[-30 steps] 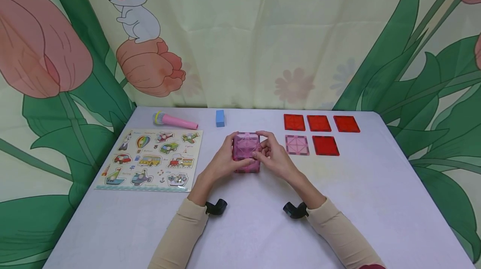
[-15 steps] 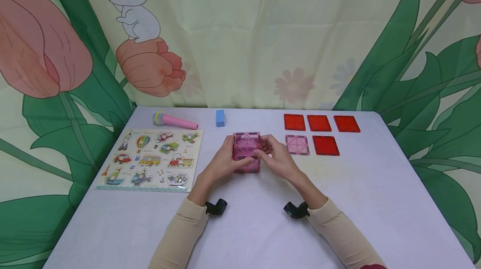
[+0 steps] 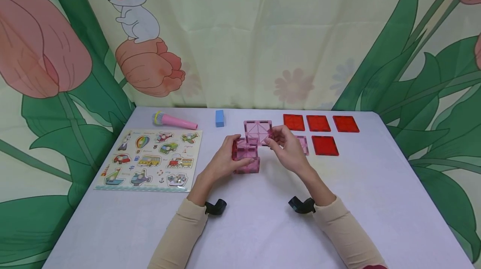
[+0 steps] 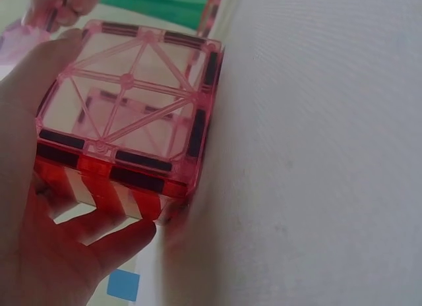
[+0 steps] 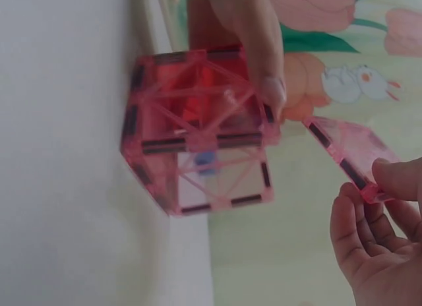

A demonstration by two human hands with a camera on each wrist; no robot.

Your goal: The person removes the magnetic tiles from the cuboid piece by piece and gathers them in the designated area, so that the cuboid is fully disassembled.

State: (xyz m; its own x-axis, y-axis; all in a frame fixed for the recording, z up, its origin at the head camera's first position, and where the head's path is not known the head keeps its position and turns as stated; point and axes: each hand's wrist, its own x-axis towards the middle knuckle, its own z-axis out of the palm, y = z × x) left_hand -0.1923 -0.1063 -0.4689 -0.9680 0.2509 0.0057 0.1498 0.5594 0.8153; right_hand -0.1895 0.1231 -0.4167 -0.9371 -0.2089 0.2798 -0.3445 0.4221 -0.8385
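Note:
My left hand (image 3: 221,159) grips a small box of see-through magnetic tiles (image 3: 246,165) standing on the table. One side of this box is red in the left wrist view, and a pink face (image 4: 128,88) with crossed ribs is beside it. My right hand (image 3: 288,148) pinches a loose pink magnetic tile (image 3: 258,131) by its right edge, thumb in front. In the right wrist view that tile (image 5: 356,151) is tilted and apart from the box (image 5: 198,121). From the head view, the tile overlaps the box's far top part.
Several red tiles (image 3: 325,145) lie flat at the back right, with another pink tile (image 3: 302,145) partly behind my right hand. On the left is a vehicle puzzle board (image 3: 148,160). A pink toy microphone (image 3: 175,120) and a blue block (image 3: 219,118) lie along the back.
The right hand has drawn a pink tile up and to the right, off the top of the box. The left hand stays in place on the box.

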